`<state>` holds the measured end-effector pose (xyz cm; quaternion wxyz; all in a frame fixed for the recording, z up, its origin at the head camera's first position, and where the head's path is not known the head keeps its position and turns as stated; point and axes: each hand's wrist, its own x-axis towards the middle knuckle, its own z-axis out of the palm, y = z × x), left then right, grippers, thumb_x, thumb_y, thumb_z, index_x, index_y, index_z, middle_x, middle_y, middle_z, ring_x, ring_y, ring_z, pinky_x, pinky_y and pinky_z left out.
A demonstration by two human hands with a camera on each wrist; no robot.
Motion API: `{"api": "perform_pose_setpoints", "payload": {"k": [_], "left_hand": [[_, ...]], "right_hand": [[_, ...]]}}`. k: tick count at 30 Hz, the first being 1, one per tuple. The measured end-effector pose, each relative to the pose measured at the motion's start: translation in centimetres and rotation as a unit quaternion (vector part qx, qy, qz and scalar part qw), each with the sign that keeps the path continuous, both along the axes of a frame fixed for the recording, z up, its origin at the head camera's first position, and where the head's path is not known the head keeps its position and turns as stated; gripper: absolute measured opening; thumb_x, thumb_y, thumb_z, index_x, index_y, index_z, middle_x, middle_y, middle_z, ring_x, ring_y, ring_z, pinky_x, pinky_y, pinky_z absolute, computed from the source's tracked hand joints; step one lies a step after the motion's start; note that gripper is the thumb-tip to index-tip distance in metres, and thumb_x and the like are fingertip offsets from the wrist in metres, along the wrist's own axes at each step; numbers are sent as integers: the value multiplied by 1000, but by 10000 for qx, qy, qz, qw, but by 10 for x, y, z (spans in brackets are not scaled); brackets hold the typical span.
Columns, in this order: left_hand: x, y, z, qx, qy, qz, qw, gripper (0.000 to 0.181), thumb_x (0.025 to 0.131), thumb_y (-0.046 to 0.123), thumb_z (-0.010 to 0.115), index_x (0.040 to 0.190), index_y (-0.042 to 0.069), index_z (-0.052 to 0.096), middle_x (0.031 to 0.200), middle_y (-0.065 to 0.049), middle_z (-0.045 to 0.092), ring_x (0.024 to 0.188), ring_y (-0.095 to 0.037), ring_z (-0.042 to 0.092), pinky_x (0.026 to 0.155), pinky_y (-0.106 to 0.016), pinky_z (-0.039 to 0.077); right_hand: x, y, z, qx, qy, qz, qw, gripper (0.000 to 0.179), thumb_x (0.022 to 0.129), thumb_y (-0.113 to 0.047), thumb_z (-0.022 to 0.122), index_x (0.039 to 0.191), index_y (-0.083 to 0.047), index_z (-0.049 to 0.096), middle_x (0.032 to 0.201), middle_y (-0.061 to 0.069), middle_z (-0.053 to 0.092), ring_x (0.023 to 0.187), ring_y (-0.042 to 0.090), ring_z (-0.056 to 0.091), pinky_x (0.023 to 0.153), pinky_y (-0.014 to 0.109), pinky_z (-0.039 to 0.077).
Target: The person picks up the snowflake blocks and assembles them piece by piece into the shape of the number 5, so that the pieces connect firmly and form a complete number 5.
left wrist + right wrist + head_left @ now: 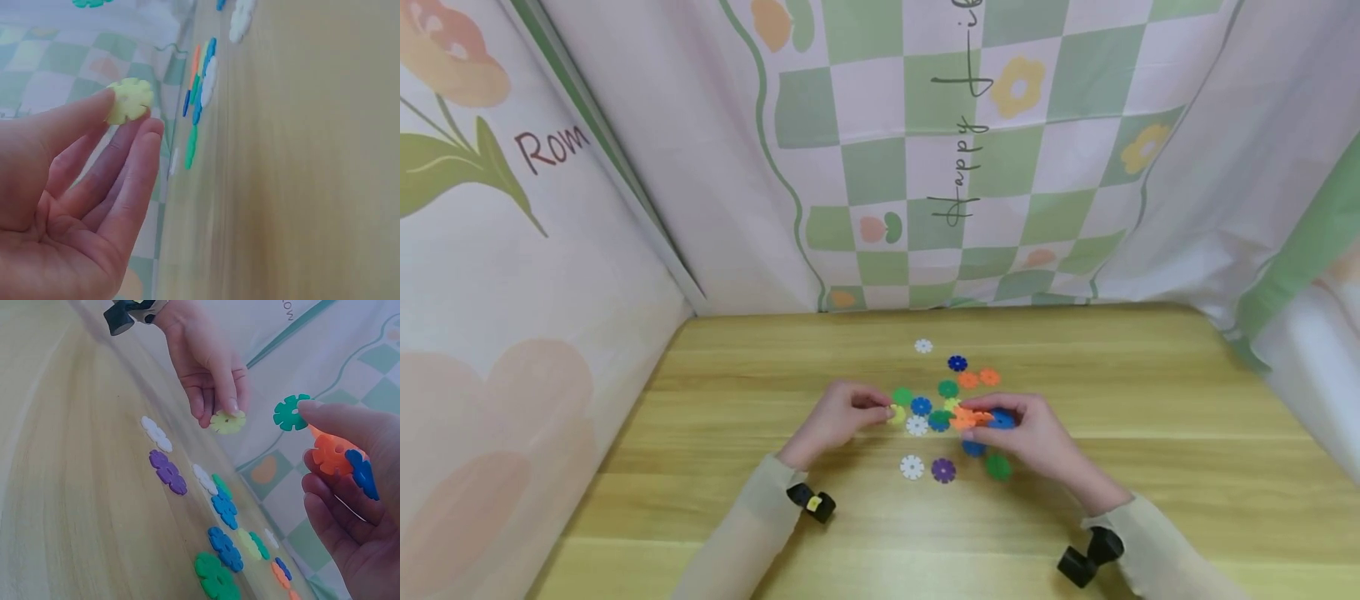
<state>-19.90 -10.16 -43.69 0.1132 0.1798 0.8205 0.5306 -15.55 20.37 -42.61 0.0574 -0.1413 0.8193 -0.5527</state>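
Note:
My left hand (842, 419) pinches a yellow notched snowflake disc (132, 101) between thumb and fingers, held up above the table. In my right hand (1037, 437) is a joined piece of snowflake discs, gripped by thumb and fingers. This piece shows orange discs (331, 454) in the middle, a green disc (290, 413) at the end towards my left hand, and a blue disc (364, 475) at the other end. The yellow disc and the joined piece are apart, facing each other. Part of the orange is hidden behind my right thumb.
Loose discs lie flat on the wooden table (850, 533) under and around the hands. Among them are a purple disc (943, 470), a white disc (912, 467), a green disc (998, 467) and a dark blue disc (957, 363). A checked curtain (940, 275) hangs behind the table.

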Motion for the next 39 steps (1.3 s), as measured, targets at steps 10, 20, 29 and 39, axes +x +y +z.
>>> {"api": "perform_pose_setpoints", "payload": {"k": [10, 20, 29, 39], "left_hand": [[9, 9, 9, 341, -49, 86, 9994, 15, 96, 15, 73, 107, 5, 74, 87, -1, 75, 81, -28, 73, 75, -40, 61], [17, 17, 16, 609, -226, 72, 9979, 12, 97, 14, 71, 106, 5, 72, 84, -3, 74, 77, -22, 73, 75, -41, 61], [23, 23, 20, 967, -341, -64, 9947, 13, 98, 10, 70, 104, -1, 68, 84, -9, 74, 79, -35, 73, 77, -51, 59], [25, 25, 23, 1047, -344, -132, 9938, 12, 99, 10, 69, 101, -1, 66, 82, -8, 74, 77, -29, 73, 77, -53, 59]], "right_hand": [[1, -2, 2, -45, 62, -30, 10000, 39, 83, -24, 87, 118, -12, 75, 120, 12, 69, 102, 27, 67, 83, 32, 57], [1, -5, 2, -85, 146, -71, 9998, 38, 82, -22, 88, 116, -12, 75, 117, 8, 71, 104, 27, 67, 85, 30, 56], [2, -8, 1, -184, 181, -32, 9997, 38, 83, -22, 87, 116, -11, 75, 116, 9, 71, 101, 28, 68, 83, 32, 58], [3, -10, 0, -262, 358, -25, 9990, 36, 81, -21, 88, 114, -11, 75, 113, 7, 72, 104, 34, 66, 83, 31, 57]]}}
